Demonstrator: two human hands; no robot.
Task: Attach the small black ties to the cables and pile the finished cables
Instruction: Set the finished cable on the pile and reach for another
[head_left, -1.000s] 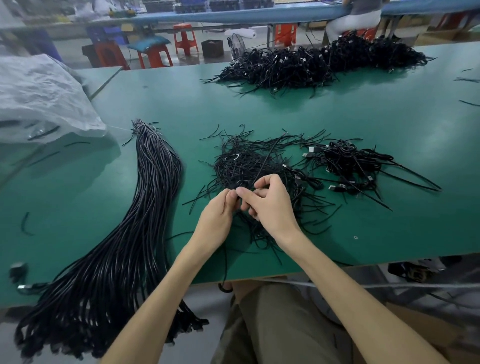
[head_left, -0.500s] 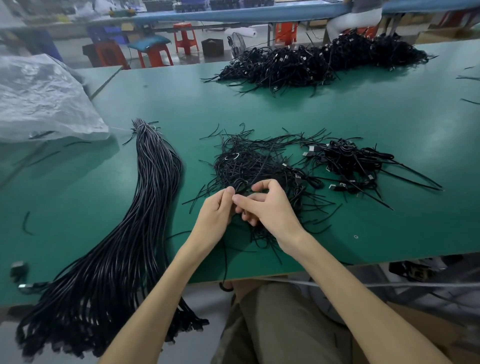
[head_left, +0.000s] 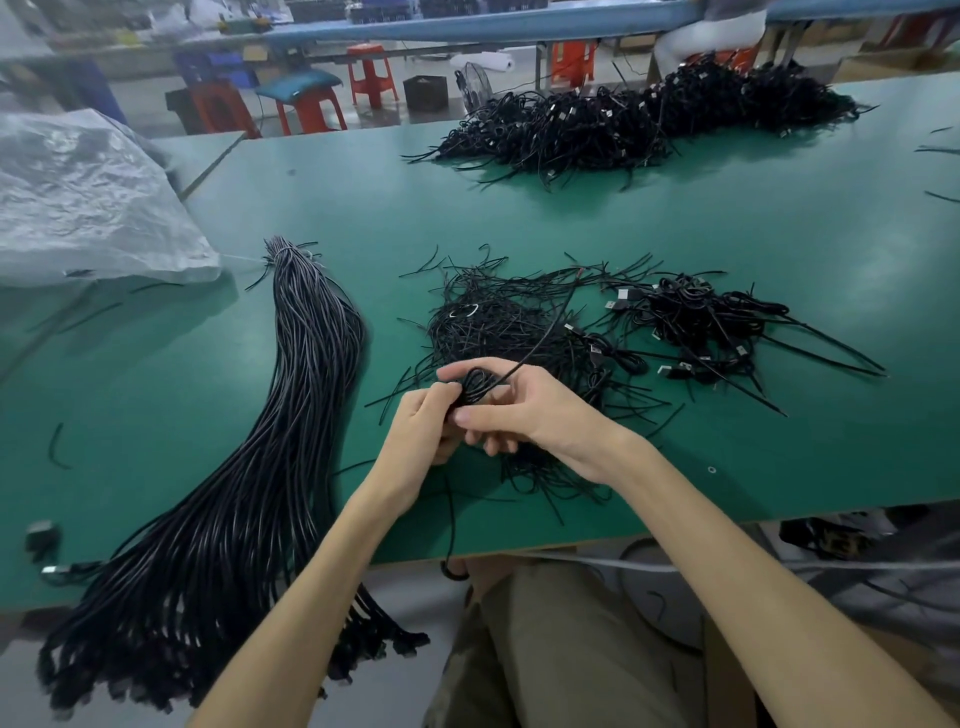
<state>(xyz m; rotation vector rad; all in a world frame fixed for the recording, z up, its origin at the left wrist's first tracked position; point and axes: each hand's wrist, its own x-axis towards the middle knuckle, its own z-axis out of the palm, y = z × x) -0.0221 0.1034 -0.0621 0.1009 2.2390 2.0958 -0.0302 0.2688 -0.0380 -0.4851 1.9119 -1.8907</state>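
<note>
Between them, left hand (head_left: 421, 434) and right hand (head_left: 548, 415) now grip a newly visible coiled cable (head_left: 475, 387)

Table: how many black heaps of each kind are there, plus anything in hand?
Straight-cable bundle: 1
Tie heap: 1
Coiled-cable heaps: 2 (near, far)
Held cable: 1
Total: 5
</note>
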